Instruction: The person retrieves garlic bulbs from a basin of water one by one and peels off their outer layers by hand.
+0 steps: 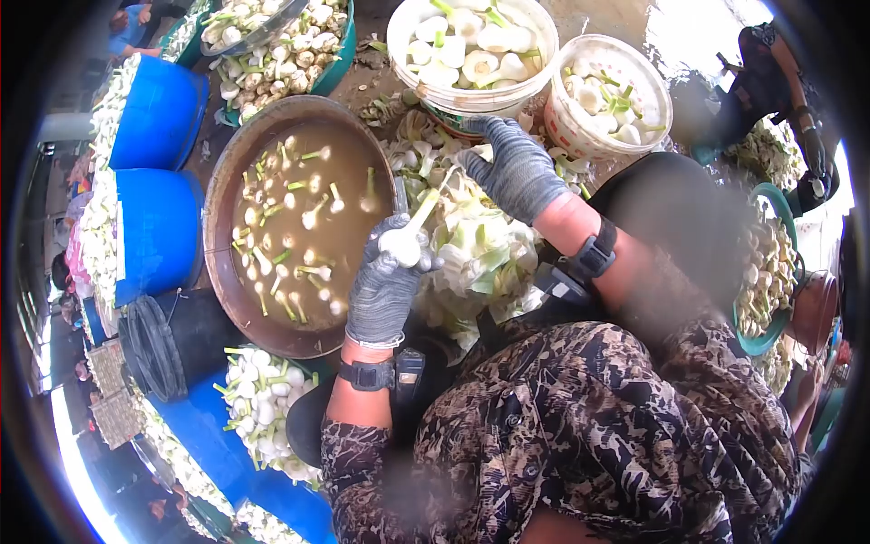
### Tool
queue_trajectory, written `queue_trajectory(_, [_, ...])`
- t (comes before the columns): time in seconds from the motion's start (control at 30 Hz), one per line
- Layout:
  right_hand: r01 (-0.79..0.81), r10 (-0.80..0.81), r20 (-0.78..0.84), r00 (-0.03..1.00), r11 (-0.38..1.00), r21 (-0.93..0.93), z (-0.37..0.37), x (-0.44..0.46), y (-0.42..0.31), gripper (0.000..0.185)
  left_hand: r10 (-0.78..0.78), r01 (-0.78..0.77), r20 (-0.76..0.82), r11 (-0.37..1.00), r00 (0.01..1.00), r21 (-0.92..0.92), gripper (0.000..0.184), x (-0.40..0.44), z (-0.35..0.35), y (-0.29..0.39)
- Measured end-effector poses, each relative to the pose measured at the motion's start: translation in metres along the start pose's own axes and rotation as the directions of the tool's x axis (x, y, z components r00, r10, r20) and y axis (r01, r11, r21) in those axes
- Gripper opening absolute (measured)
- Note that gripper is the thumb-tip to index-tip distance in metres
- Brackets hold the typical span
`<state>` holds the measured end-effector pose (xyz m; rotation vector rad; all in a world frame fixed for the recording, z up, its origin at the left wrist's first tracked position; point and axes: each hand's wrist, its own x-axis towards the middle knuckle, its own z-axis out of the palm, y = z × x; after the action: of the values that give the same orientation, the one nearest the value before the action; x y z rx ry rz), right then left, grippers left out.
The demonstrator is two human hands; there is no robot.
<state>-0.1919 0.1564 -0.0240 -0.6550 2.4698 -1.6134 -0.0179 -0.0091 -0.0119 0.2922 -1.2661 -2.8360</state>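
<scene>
A white garlic bulb (pixel 401 245) with a pale green stem pointing up and right rests in my left hand (pixel 382 288), which wears a grey glove and has its fingers curled round the bulb. My right hand (pixel 518 170), gloved too, is up and to the right, apart from the bulb, with its thumb spread from the other fingers and nothing visible in it. Below both hands lies a heap of peeled garlic leaves (pixel 480 240). Left of my left hand stands a round basin (pixel 217 227) of murky water, where several small bulbs float.
Two white buckets (pixel 476 100) (pixel 660 109) of trimmed bulbs stand beyond my right hand. Blue tubs (pixel 159 231), a black bucket (pixel 149 344) and a pile of bulbs (pixel 267 408) are on the left. Another person (pixel 770 82) is at the upper right.
</scene>
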Motion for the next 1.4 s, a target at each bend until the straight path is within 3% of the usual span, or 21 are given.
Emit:
queue_trajectory(0.07, [0.353,-0.407,-0.128,0.905,0.883,-0.310,-0.007,-0.007,-0.023,0.027,-0.039,0.039,-0.018,0.999,0.999,-0.017,0.056,-0.002,-0.006,-0.001])
queue_trajectory(0.2, [0.584,-0.570,0.211,0.794,0.812,-0.006,-0.009,-0.027,-0.052,0.026,-0.019,0.060,-0.163,0.966,0.987,0.251,0.067,-0.003,0.001,0.000])
queue_trajectory(0.23, [0.627,-0.603,0.220,0.766,0.777,-0.054,-0.003,-0.031,-0.052,0.025,-0.040,0.081,-0.132,0.943,0.990,0.323,0.073,-0.001,-0.003,0.001])
queue_trajectory(0.33, [0.580,-0.526,0.376,0.763,0.814,-0.037,0.006,-0.036,-0.047,0.024,-0.061,0.119,-0.145,0.891,0.987,0.438,0.082,-0.005,-0.007,-0.003])
queue_trajectory(0.43, [0.514,-0.446,0.414,0.794,0.856,-0.063,0.009,-0.039,-0.053,0.019,-0.013,0.042,-0.076,0.915,0.997,0.401,0.070,-0.005,-0.002,-0.002])
queue_trajectory(0.5, [0.468,-0.389,0.441,0.809,0.880,-0.082,0.010,-0.040,-0.054,0.018,-0.019,0.035,-0.032,0.764,0.999,0.645,0.069,-0.003,0.011,0.010])
queue_trajectory(0.6, [0.361,-0.258,0.493,0.831,0.924,-0.125,0.016,-0.040,-0.052,0.017,0.040,-0.080,0.070,0.635,0.997,0.769,0.070,-0.005,-0.001,0.003])
queue_trajectory(0.63, [0.223,-0.152,0.496,0.855,0.971,-0.087,0.020,-0.042,-0.047,0.016,0.032,-0.077,0.073,0.636,0.997,0.768,0.070,-0.006,0.005,0.006])
queue_trajectory(0.7, [0.073,-0.050,0.513,0.857,0.997,-0.025,0.024,-0.043,-0.041,0.016,0.038,-0.119,0.114,0.398,0.993,0.910,0.070,-0.006,0.019,0.013])
queue_trajectory(0.73, [0.072,-0.047,0.512,0.858,0.997,-0.029,0.024,-0.045,-0.039,0.016,0.036,-0.121,0.116,0.401,0.993,0.908,0.070,-0.005,0.017,0.010])
queue_trajectory(0.8, [0.206,-0.159,0.398,0.903,0.976,-0.077,0.025,-0.046,-0.038,0.016,0.028,-0.016,-0.005,0.701,1.000,0.713,0.065,-0.005,0.005,0.005])
queue_trajectory(0.87, [0.279,-0.235,0.375,0.897,0.958,-0.067,0.022,-0.044,-0.042,0.016,-0.017,0.037,-0.035,0.660,0.999,0.750,0.064,0.000,-0.001,0.003])
queue_trajectory(0.93, [0.113,-0.049,0.358,0.933,0.980,-0.161,0.031,-0.044,-0.036,0.012,-0.072,0.095,-0.064,0.614,0.995,0.784,0.063,0.000,-0.001,0.000])
queue_trajectory(1.0, [0.061,-0.031,0.353,0.935,0.995,-0.074,0.041,-0.043,-0.019,0.017,0.177,-0.162,0.117,0.268,0.977,0.950,0.066,-0.001,0.007,-0.007])
queue_trajectory(1.03, [-0.146,0.121,0.433,0.893,0.989,0.025,0.044,-0.038,-0.016,0.017,0.220,-0.203,0.163,0.173,0.962,0.964,0.068,-0.002,0.012,-0.006])
queue_trajectory(1.07, [-0.352,0.248,0.525,0.814,0.930,0.107,0.046,-0.036,-0.014,0.017,0.220,-0.204,0.164,0.170,0.961,0.964,0.068,-0.002,0.010,-0.007])
queue_trajectory(1.2, [-0.444,0.157,0.648,0.745,0.842,0.306,0.020,-0.043,-0.036,0.034,0.293,-0.148,0.060,0.287,0.954,0.946,0.066,0.000,-0.005,-0.013])
queue_trajectory(1.27, [-0.031,-0.029,0.598,0.801,0.995,0.090,0.017,-0.044,-0.034,0.034,0.296,-0.140,0.027,0.369,0.955,0.919,0.062,0.000,-0.002,-0.010])
queue_trajectory(1.33, [0.036,-0.101,0.449,0.888,0.988,0.151,0.039,-0.050,-0.010,0.028,0.152,-0.030,-0.058,0.521,0.987,0.853,0.051,-0.002,0.003,-0.002])
queue_trajectory(1.37, [0.137,-0.098,0.446,0.890,0.989,-0.055,0.020,-0.046,-0.031,0.024,0.147,0.018,-0.106,0.503,0.983,0.864,0.049,0.000,0.005,-0.002])
queue_trajectory(1.4, [0.164,-0.144,0.391,0.909,0.986,-0.017,0.020,-0.047,-0.033,0.025,0.129,0.072,-0.166,0.537,0.978,0.841,0.047,-0.001,0.013,-0.002])
